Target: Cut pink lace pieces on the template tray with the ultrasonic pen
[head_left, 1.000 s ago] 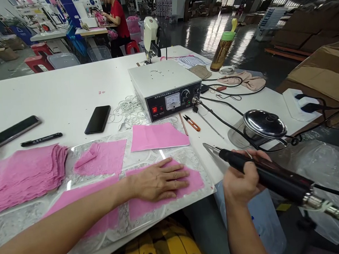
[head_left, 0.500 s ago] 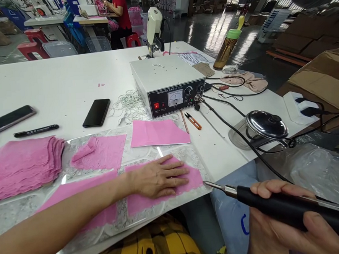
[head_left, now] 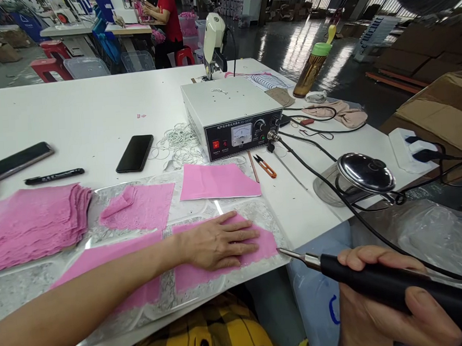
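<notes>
A: Left hand flat, fingers spread, pinning the pink fabric piece on the clear template sheet at the table's near edge — stops sliding.

B: Right hand wrapped shut around the black cutting wand, tip just beside the fabric's right corner, cord trailing to the control box.

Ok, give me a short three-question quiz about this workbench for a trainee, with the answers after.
1. True or false: the left hand lies flat on a pink fabric piece.
2. What does the right hand hold: A) orange snips, B) a black handheld tool with a metal tip, C) a marker?
3. Fill in: the tool's tip is next to the fabric's ____ edge, as the camera sees it.

Key
1. True.
2. B, the black tool; the orange snips and the marker lie on the white table.
3. Right.
</notes>
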Available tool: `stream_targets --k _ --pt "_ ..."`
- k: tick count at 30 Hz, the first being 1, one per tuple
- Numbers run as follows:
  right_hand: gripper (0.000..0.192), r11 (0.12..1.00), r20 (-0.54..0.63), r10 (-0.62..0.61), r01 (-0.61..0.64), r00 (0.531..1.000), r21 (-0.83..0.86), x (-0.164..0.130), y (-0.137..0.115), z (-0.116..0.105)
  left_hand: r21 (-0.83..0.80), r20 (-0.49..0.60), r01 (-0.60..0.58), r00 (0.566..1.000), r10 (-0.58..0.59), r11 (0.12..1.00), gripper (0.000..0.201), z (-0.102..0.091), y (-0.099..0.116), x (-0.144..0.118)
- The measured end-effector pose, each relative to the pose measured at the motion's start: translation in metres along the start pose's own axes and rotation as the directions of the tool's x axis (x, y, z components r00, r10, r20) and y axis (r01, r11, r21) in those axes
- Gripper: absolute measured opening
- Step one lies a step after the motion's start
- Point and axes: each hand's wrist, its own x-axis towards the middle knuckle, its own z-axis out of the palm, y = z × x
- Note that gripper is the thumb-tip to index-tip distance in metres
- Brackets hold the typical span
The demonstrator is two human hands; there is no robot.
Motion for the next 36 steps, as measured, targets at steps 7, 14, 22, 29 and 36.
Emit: stream_targets --k 7,14,22,29,36 --pt "0.019 0.998 -0.009 -0.023 0.023 1.0 -0.056 0.0 -0.002 0.002 0.021 -0.034 -0.012 0.999 0.012 1.0 0.047 0.002 0.0 0.0" --pt "0.017 0.998 0.074 -0.047 0.05 0.996 -0.035 0.001 -0.004 0.004 0.014 -0.093 -0.028 0.995 0.029 1.0 0.044 0.005 -0.001 0.0" --pt "0.017 0.994 0.065 -0.104 0.102 0.992 0.032 0.005 0.005 0.019 0.038 -0.104 -0.037 0.994 0.04 0.999 0.045 0.004 0.0 -0.001" --pt "0.018 0.996 0.114 -0.087 0.084 0.99 0.033 0.007 0.011 0.021 0.025 -0.106 -0.022 0.994 0.025 0.999 0.046 0.003 0.0 -0.001" --pt "0.014 0.996 0.091 -0.083 0.085 0.992 -0.01 0.008 0.011 0.023 -0.003 -0.075 -0.008 0.997 0.008 1.0 0.046 0.005 0.0 -0.001"
